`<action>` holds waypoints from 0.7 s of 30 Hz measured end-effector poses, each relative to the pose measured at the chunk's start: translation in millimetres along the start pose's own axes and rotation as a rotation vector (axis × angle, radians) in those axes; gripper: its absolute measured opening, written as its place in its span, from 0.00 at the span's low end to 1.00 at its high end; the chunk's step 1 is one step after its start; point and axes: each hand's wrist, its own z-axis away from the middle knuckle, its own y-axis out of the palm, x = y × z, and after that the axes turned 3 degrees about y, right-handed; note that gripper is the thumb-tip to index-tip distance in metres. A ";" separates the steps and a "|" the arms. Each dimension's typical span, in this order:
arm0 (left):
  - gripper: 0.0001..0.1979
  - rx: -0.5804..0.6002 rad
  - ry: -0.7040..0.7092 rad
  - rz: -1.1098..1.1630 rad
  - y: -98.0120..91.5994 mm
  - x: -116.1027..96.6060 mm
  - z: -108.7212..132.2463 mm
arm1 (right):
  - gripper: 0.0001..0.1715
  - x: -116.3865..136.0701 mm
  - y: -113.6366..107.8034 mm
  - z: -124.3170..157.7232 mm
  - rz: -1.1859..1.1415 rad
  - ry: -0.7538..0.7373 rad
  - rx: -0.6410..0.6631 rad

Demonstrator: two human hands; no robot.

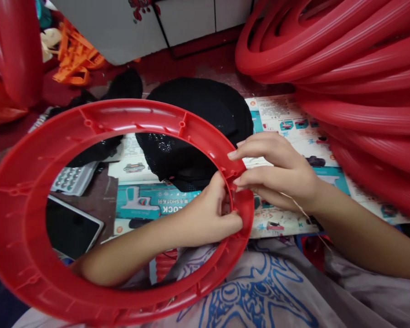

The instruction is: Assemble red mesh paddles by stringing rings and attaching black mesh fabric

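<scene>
A large flat red plastic ring (27, 218) with small pegs on its face is held tilted over my lap. My left arm passes through its opening, and my left hand (210, 214) is closed on the ring's inner right edge. My right hand (276, 171) comes from the right and pinches the same stretch of rim between thumb and fingers. A thin pale thread runs along my right wrist. Black mesh fabric (198, 132) lies on the floor behind the ring, partly seen through the opening.
A tall stack of red rings (355, 68) fills the right side. Printed cardboard packaging (294, 123) covers the floor. A calculator (73, 177) and a tablet (71, 228) show through the opening. Orange plastic parts (73, 59) and a white cabinet (140, 23) stand at the back.
</scene>
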 end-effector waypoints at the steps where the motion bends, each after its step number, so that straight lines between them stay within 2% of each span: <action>1: 0.30 0.019 -0.025 -0.036 -0.3 -0.7 0.5 | 0.08 0.0 -0.6 -0.5 0.002 0.000 0.008; 4: 0.28 0.071 -0.083 -0.143 -1.4 -0.9 2.4 | 0.07 -0.7 -1.6 -0.7 -0.017 0.013 0.036; 7: 0.27 0.110 -0.110 -0.151 -2.1 -0.7 4.3 | 0.05 -0.8 -2.7 0.0 -0.057 0.067 0.080; 11: 0.26 0.099 -0.144 0.040 -0.2 -1.4 4.6 | 0.05 1.2 -5.3 -0.9 -0.143 0.175 0.178; 13: 0.27 0.087 -0.106 0.176 2.6 -0.1 3.0 | 0.06 2.1 -6.2 -2.0 -0.142 0.178 0.191; 15: 0.26 0.047 -0.036 0.300 6.1 3.7 0.2 | 0.06 2.2 -6.5 -2.9 -0.128 0.165 0.181; 17: 0.21 -0.031 0.017 0.385 9.2 9.5 -2.9 | 0.05 1.7 -6.6 -3.3 -0.126 0.153 0.178; 19: 0.15 -0.098 0.024 0.383 10.6 15.1 -4.8 | 0.05 1.0 -6.7 -3.4 -0.152 0.169 0.176; 21: 0.15 -0.121 0.025 0.298 9.5 18.6 -5.0 | 0.04 0.6 -7.1 -3.4 -0.200 0.218 0.164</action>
